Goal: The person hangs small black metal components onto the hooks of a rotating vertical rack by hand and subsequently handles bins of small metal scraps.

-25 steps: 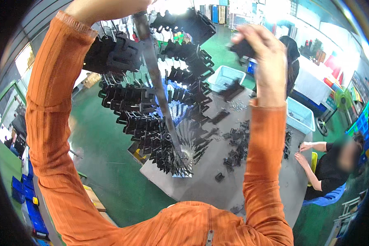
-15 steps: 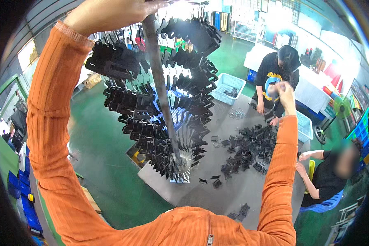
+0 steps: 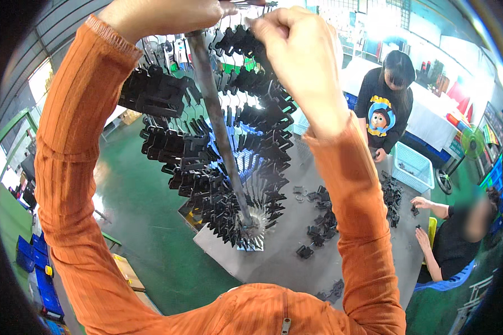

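Observation:
A tall rack with a grey metal pole [image 3: 215, 111] stands before me. Tiers of wire hooks run around it, hung with many black plastic parts [image 3: 159, 95]. My left hand [image 3: 165, 17] is closed at the top of the rack, its fingers partly cut off by the picture's upper edge. Close beside it on the right, my right hand [image 3: 304, 50] is raised to the upper hooks, thumb and forefinger pinched. Whatever the pinch holds is too small to make out. The hand hides some hanging parts behind it.
A grey table [image 3: 274, 268] bears loose black parts [image 3: 318, 223] in a pile. Across it stands a person in a black top [image 3: 394, 92]; another in black [image 3: 458, 245] sits at the right, hands over the table. A light-blue basket [image 3: 412, 167] stands near them.
My right hand has come from over the pile, leftward and up, to the rack's upper hooks. My left hand stays at the top. The standing person has straightened somewhat.

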The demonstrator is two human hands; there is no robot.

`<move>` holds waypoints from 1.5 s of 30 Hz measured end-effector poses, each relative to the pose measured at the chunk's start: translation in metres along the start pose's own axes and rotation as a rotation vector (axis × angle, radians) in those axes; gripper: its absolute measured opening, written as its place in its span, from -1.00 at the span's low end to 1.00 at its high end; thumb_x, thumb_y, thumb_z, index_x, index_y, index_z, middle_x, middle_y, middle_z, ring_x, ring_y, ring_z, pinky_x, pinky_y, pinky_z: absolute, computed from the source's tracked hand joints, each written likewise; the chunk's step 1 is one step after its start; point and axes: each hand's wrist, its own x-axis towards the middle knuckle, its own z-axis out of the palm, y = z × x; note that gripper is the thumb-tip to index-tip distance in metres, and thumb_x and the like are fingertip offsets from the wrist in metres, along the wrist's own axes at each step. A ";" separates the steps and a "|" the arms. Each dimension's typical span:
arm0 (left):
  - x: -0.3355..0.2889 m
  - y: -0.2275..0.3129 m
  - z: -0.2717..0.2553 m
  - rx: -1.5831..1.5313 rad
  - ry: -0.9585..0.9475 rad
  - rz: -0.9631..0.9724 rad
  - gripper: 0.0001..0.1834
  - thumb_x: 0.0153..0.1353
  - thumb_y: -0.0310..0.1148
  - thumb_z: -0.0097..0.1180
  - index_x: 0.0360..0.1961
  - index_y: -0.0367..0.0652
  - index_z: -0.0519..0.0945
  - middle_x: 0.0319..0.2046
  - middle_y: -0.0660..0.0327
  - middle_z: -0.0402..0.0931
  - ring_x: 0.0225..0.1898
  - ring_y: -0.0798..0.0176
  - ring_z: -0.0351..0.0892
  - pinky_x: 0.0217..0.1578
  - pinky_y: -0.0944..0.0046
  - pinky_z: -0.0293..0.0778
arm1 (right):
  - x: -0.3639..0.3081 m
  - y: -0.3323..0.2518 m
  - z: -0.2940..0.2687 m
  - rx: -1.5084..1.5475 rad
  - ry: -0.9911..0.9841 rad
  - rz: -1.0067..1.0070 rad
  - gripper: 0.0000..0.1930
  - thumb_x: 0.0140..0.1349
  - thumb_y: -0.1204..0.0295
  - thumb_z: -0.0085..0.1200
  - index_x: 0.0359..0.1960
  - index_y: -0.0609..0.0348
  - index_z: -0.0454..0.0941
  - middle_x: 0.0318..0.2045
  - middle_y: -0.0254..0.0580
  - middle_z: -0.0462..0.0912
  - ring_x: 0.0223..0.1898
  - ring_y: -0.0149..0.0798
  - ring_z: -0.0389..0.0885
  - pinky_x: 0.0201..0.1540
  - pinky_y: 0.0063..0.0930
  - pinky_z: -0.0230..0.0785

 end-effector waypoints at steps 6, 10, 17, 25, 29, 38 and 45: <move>-0.004 -0.009 0.009 -0.065 0.112 0.132 -0.63 0.08 -0.63 0.00 -0.03 -0.26 0.56 -0.23 -0.06 0.61 -0.47 0.20 0.62 -0.30 0.26 0.55 | -0.001 0.064 -0.057 0.685 -0.094 0.356 -0.74 0.13 0.29 0.14 -0.30 0.25 0.64 -0.51 -0.52 0.56 -0.58 -0.62 0.15 -0.47 -0.69 -0.02; -0.019 0.002 0.005 -0.005 0.130 0.048 -0.61 0.11 -0.61 -0.01 -0.01 -0.19 0.56 -0.16 -0.01 0.60 -0.46 0.23 0.63 -0.36 0.29 0.56 | -0.011 0.158 -0.113 0.444 -0.056 0.339 -0.74 0.19 0.25 0.10 -0.33 0.21 0.64 -0.59 -0.59 0.40 -0.61 -0.63 0.09 -0.52 -0.69 -0.11; -0.019 -0.018 0.002 0.013 0.118 0.208 -0.60 0.12 -0.56 0.04 0.04 -0.19 0.50 -0.09 0.02 0.56 -0.12 0.16 0.62 -0.12 0.21 0.59 | -0.061 0.275 -0.148 -0.305 -0.287 0.675 -0.71 0.02 0.16 0.18 -0.44 0.15 0.68 -0.47 -0.23 0.66 -0.36 -0.29 0.61 -0.27 -0.40 0.37; 0.001 -0.008 -0.008 0.192 -0.037 0.279 -0.51 0.13 -0.44 0.03 0.10 -0.43 0.39 -0.07 -0.18 0.51 -0.17 0.05 0.62 -0.13 0.25 0.56 | -0.025 0.091 -0.070 -0.031 0.036 0.192 -0.67 0.06 0.22 0.19 -0.31 0.29 0.64 -0.44 -0.06 0.64 -0.38 -0.24 0.60 -0.23 -0.42 0.39; -0.001 0.025 -0.012 0.058 -0.078 0.115 -0.63 0.13 -0.53 0.00 0.01 -0.32 0.51 -0.20 -0.06 0.60 -0.42 0.17 0.60 -0.28 0.23 0.54 | -0.006 0.012 -0.037 0.017 -0.009 -0.025 -0.70 0.10 0.25 0.17 -0.34 0.28 0.65 -0.45 -0.13 0.63 -0.36 -0.32 0.56 -0.25 -0.48 0.36; -0.007 -0.004 0.005 0.028 0.051 0.206 -0.59 0.05 -0.65 -0.01 -0.01 -0.29 0.53 -0.07 -0.05 0.54 -0.18 0.05 0.62 -0.11 0.22 0.53 | -0.005 0.104 -0.089 0.572 -0.032 0.350 -0.73 0.13 0.30 0.13 -0.24 0.24 0.64 -0.49 -0.49 0.56 -0.53 -0.63 0.21 -0.41 -0.71 0.00; -0.031 -0.007 -0.008 0.028 0.070 0.152 -0.56 0.10 -0.58 0.03 0.06 -0.12 0.50 -0.06 -0.01 0.54 -0.10 0.05 0.60 -0.08 0.18 0.55 | -0.036 0.246 -0.135 0.011 -0.180 0.473 -0.76 0.14 0.26 0.14 -0.47 0.20 0.67 -0.49 -0.42 0.64 -0.49 -0.55 0.42 -0.40 -0.62 0.22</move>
